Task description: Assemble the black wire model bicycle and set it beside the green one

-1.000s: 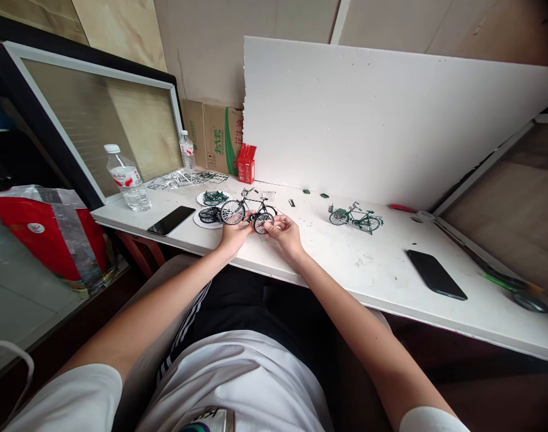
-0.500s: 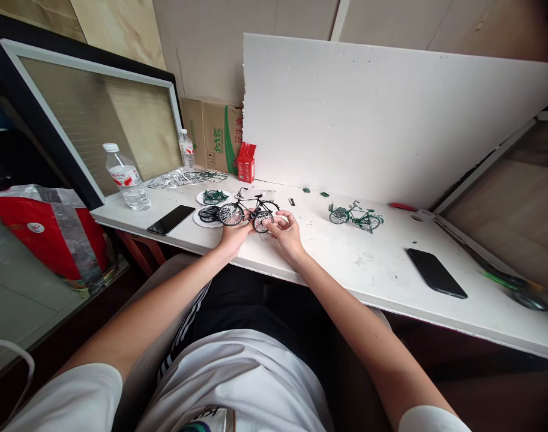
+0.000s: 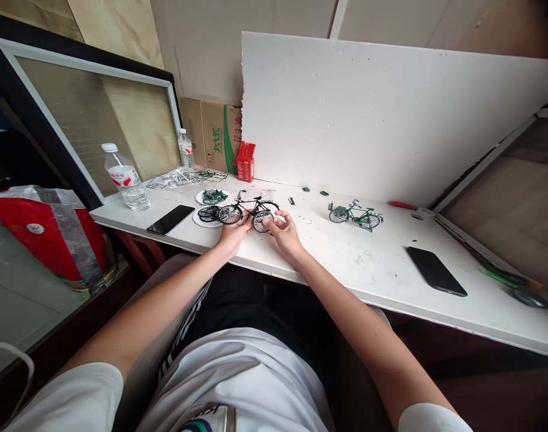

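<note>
Two bare hands, both forearms stretched forward from white sleeves, wrists just above the table's [image 3: 328, 264] near edge. Left hand [image 3: 232, 237]: comes in from below, fingers curled around the lower part of a black model bicycle [image 3: 254, 207], closed on it. Right hand [image 3: 286, 234]: thumb and fingers pinch a spoked wheel [image 3: 261, 222] at the bicycle's rear; cannot tell from here whether the wheel is fixed. The bicycle is upright, handlebar to the left, between the hands.

Containers, left of centre: two white dishes. The far dish [image 3: 198, 197] holds a heap of green parts [image 3: 215, 197]; the near dish [image 3: 206, 224] holds black wheels [image 3: 209, 213], partly hidden behind the bicycle's front wheel. Small red box [image 3: 245, 163] standing behind, contents hidden. Large capped bottle [image 3: 125, 180] with clear liquid at the table's left; smaller bottle [image 3: 185, 150] near the cardboard carton [image 3: 213, 137]. Green model bicycle [image 3: 355, 217] stands well apart, to the right.
</note>
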### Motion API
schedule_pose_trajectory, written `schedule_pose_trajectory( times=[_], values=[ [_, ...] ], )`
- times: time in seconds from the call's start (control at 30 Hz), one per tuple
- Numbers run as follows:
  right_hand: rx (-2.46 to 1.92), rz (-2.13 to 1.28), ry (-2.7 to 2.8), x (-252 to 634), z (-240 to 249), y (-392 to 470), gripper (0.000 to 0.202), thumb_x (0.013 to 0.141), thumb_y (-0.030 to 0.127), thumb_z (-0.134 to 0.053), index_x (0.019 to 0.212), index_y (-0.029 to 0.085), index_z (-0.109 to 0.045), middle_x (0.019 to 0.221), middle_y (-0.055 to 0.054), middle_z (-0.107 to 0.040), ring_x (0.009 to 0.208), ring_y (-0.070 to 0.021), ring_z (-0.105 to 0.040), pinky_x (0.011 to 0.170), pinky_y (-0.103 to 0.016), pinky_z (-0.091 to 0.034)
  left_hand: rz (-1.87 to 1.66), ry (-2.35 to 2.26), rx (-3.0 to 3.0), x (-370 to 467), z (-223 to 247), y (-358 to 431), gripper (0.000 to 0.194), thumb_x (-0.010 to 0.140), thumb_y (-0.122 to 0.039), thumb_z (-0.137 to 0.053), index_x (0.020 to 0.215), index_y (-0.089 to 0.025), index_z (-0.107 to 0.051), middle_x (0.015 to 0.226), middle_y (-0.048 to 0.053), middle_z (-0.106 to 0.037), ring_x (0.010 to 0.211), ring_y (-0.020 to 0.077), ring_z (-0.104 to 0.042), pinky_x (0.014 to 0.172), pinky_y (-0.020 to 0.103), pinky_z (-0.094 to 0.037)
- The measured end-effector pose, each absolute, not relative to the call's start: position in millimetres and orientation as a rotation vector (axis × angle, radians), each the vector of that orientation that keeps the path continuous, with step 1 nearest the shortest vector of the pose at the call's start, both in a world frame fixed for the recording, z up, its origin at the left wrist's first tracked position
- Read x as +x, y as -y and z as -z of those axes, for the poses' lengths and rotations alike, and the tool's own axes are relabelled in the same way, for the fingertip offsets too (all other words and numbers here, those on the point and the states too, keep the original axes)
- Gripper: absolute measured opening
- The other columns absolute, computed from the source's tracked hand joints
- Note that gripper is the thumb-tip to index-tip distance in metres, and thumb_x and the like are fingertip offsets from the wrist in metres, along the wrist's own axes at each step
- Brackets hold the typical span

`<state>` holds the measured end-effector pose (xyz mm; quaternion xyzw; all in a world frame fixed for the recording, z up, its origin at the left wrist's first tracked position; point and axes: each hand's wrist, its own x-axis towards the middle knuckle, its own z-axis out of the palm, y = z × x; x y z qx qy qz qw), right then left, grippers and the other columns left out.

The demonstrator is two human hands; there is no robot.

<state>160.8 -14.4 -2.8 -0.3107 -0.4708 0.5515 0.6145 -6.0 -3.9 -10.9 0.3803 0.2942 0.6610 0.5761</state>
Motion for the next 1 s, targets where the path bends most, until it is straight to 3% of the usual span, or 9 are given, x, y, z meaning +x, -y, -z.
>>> schedule_pose_trajectory(
  times=[0.2,0.3,0.43,1.0],
  values=[
    [-0.731,-1.256,1.100,159.8,11.1,8.8,0.063,0.070,0.050,-0.101,0.110,0.029,-0.057,0.090,0.005,-0.073,0.083,-0.0164,-0.071,0.083,-0.032,-0.055,-1.551,-0.670,0.804,-6.5,15.2,0.9,0.039,0.071,-0.022,-0.100,0.104,-0.016,-0.081,0.126,0.012,-0.081,0.126,0.0312,-0.072,0.116,0.052,-0.056],
    [-0.763,-1.192,1.124,159.9,9.1,9.8,0.057,0.069,0.052,-0.100,0.101,0.027,-0.059,0.088,0.004,-0.070,0.083,-0.0174,-0.069,0.084,-0.033,-0.055,-1.539,-0.658,0.776,-6.6,16.8,-0.4,0.036,0.070,-0.021,-0.101,0.100,-0.016,-0.080,0.122,0.011,-0.081,0.120,0.0282,-0.074,0.115,0.050,-0.056],
    [-0.767,-1.146,1.147,160.3,6.7,11.3,0.055,0.069,0.051,-0.099,0.088,0.026,-0.054,0.087,0.003,-0.067,0.083,-0.0174,-0.067,0.082,-0.033,-0.053,-1.550,-0.651,0.761,-6.5,17.9,-1.8,0.034,0.069,-0.016,-0.100,0.094,-0.017,-0.078,0.112,0.008,-0.082,0.119,0.0269,-0.074,0.113,0.048,-0.058],
    [-0.830,-1.162,1.057,156.7,9.2,9.0,0.061,0.064,0.040,-0.094,0.088,0.028,-0.040,0.073,0.011,-0.049,0.070,-0.0123,-0.055,0.075,-0.029,-0.048,-1.584,-0.673,0.701,-5.4,18.3,-2.5,0.030,0.072,-0.006,-0.094,0.096,-0.016,-0.080,0.106,0.006,-0.081,0.106,0.0205,-0.075,0.107,0.042,-0.058]
  ],
)
